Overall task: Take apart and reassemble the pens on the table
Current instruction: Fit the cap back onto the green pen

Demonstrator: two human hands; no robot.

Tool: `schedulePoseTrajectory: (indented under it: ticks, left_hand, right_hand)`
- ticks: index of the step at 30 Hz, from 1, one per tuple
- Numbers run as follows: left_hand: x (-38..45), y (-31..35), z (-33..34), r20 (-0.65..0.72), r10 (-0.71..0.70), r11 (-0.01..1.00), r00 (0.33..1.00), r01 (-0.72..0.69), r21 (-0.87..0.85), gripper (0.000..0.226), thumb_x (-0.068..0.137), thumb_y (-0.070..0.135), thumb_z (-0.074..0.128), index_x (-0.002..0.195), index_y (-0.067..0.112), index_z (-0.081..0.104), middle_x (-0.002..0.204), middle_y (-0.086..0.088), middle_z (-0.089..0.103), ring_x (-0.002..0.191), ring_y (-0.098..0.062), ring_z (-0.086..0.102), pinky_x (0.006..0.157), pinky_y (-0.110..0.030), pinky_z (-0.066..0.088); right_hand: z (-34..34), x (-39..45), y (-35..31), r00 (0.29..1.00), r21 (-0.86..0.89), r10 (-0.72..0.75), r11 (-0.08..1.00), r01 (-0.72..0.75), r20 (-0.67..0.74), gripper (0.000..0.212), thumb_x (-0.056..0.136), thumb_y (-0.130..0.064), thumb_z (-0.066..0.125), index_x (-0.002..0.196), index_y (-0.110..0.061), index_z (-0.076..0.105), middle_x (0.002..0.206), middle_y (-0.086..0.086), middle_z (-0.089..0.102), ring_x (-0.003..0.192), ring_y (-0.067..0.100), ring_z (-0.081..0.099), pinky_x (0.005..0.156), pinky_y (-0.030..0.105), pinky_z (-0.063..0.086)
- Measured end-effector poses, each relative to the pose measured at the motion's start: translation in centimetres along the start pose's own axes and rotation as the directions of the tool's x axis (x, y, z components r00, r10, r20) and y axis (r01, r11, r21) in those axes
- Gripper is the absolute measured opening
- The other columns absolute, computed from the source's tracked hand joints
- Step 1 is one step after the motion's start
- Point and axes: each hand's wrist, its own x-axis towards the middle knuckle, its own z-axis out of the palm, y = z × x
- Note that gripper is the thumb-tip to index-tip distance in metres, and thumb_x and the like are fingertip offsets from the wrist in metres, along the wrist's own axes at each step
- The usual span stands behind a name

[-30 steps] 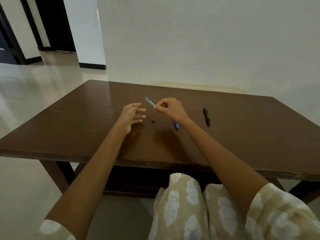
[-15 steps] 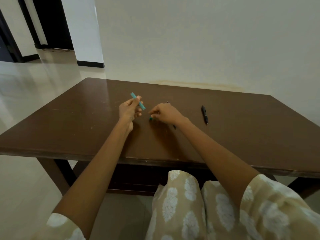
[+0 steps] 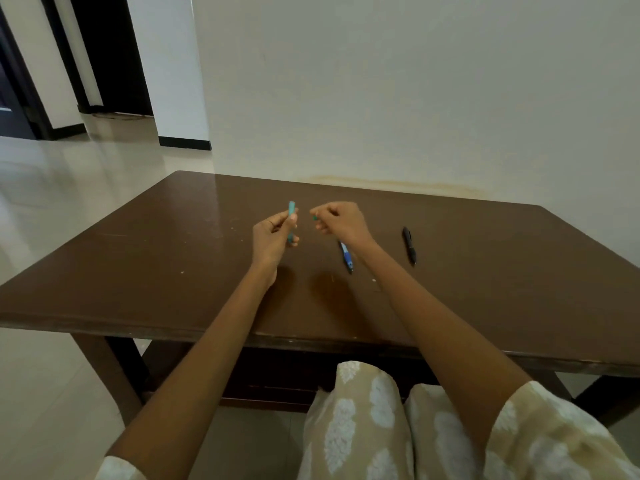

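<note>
My left hand (image 3: 273, 237) grips a teal pen barrel (image 3: 291, 206) upright above the brown table (image 3: 173, 271). A short way to its right, my right hand (image 3: 341, 221) pinches a small teal pen piece (image 3: 315, 218) at its fingertips, level with the barrel's upper half and apart from it. A blue and white pen (image 3: 346, 256) lies on the table, partly hidden under my right wrist. A black pen (image 3: 409, 244) lies further right, untouched.
The table's back edge stands against a pale wall (image 3: 415, 98). Tiled floor (image 3: 69, 185) and a dark doorway lie to the left. My patterned clothing (image 3: 363, 427) shows below the near table edge.
The teal barrel passed from my right hand to my left, which now holds it upright. My right hand picked the small teal piece off the table and lifted it beside the barrel.
</note>
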Motion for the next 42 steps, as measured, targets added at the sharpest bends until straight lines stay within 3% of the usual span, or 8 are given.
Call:
schedulePoseTrajectory:
  ticks: [3, 10, 14, 19, 25, 35, 38, 42]
  left_hand:
    - [0.0, -0.3, 0.4, 0.056, 0.050, 0.988, 0.997, -0.058, 0.142, 0.030, 0.092, 0.017, 0.057, 0.120, 0.009, 0.061, 0.076, 0.003, 0.062, 0.057, -0.004, 0.052, 0.052, -0.010, 0.047]
    - [-0.7, -0.7, 1.3, 0.201, 0.065, 0.954, 0.977, -0.121, 0.275, 0.026, 0.092, 0.016, 0.056, 0.115, 0.007, 0.064, 0.075, 0.003, 0.063, 0.052, -0.006, 0.052, 0.050, -0.012, 0.045]
    - [-0.8, -0.7, 1.4, 0.218, 0.032, 0.962, 0.975, -0.089, 0.258, 0.025, 0.093, 0.017, 0.056, 0.115, 0.009, 0.063, 0.079, 0.000, 0.066, 0.051, -0.007, 0.056, 0.051, -0.017, 0.048]
    - [-0.9, -0.7, 1.6, 0.214, -0.005, 0.980, 0.977, -0.038, 0.195, 0.024, 0.093, 0.018, 0.055, 0.114, 0.011, 0.063, 0.081, -0.001, 0.066, 0.049, -0.006, 0.058, 0.049, -0.017, 0.050]
    - [-1.0, -0.8, 1.4, 0.214, -0.019, 0.981, 0.977, -0.023, 0.193, 0.024, 0.092, 0.017, 0.056, 0.115, 0.011, 0.063, 0.082, 0.000, 0.067, 0.051, -0.006, 0.060, 0.050, -0.016, 0.051]
    - [-1.0, -0.9, 1.3, 0.240, -0.019, 0.967, 0.971, -0.043, 0.252, 0.025, 0.092, 0.018, 0.056, 0.116, 0.013, 0.062, 0.083, -0.001, 0.067, 0.050, -0.007, 0.060, 0.053, -0.023, 0.053]
    - [-1.0, -0.8, 1.2, 0.246, -0.027, 0.967, 0.969, -0.036, 0.250, 0.024, 0.093, 0.017, 0.056, 0.115, 0.013, 0.062, 0.083, -0.002, 0.067, 0.051, -0.008, 0.060, 0.053, -0.023, 0.053]
    - [-1.2, -0.5, 1.0, 0.274, -0.059, 0.973, 0.960, -0.007, 0.232, 0.024, 0.093, 0.016, 0.055, 0.116, 0.013, 0.061, 0.083, -0.003, 0.066, 0.053, -0.009, 0.061, 0.054, -0.022, 0.053]
  right_hand:
    - [-1.9, 0.4, -0.8, 0.998, 0.145, -0.019, 0.989, 0.009, 0.064, 0.022, 0.094, -0.010, 0.053, 0.110, -0.003, 0.066, 0.095, 0.007, 0.070, 0.073, 0.005, 0.065, 0.072, 0.018, 0.055]
    - [-2.4, 0.0, -1.0, 0.975, -0.015, -0.129, 0.991, 0.134, 0.183, 0.022, 0.092, -0.005, 0.054, 0.110, -0.002, 0.066, 0.104, 0.013, 0.069, 0.089, 0.014, 0.066, 0.081, 0.022, 0.054]
    - [-2.7, 0.0, -0.8, 0.966, -0.044, -0.146, 0.986, 0.159, 0.213, 0.021, 0.093, -0.005, 0.053, 0.109, -0.002, 0.067, 0.103, 0.012, 0.069, 0.085, 0.011, 0.066, 0.078, 0.018, 0.055]
    - [-3.0, -0.2, -0.7, 0.968, 0.018, -0.124, 0.992, 0.123, 0.218, 0.021, 0.094, -0.003, 0.052, 0.109, 0.000, 0.065, 0.101, 0.018, 0.068, 0.091, 0.024, 0.069, 0.081, 0.027, 0.057]
    - [-3.1, -0.6, -0.2, 0.970, 0.039, -0.113, 0.993, 0.107, 0.216, 0.022, 0.094, -0.002, 0.050, 0.111, 0.003, 0.062, 0.105, 0.021, 0.067, 0.083, 0.015, 0.066, 0.076, 0.016, 0.055]
    - [-3.4, -0.1, 0.0, 0.945, -0.166, -0.194, 0.956, 0.242, 0.262, 0.020, 0.092, -0.001, 0.052, 0.107, 0.000, 0.066, 0.101, 0.011, 0.067, 0.080, 0.004, 0.063, 0.075, 0.011, 0.052]
    - [-3.7, 0.2, -0.2, 0.925, -0.238, -0.200, 0.929, 0.284, 0.323, 0.019, 0.092, -0.002, 0.054, 0.106, -0.002, 0.066, 0.096, 0.006, 0.066, 0.074, -0.001, 0.060, 0.072, 0.009, 0.051]
    - [-4.7, 1.0, -1.2, 0.876, -0.326, -0.180, 0.879, 0.348, 0.448, 0.019, 0.092, -0.003, 0.054, 0.106, -0.003, 0.067, 0.092, 0.007, 0.069, 0.077, 0.007, 0.063, 0.070, 0.009, 0.049]
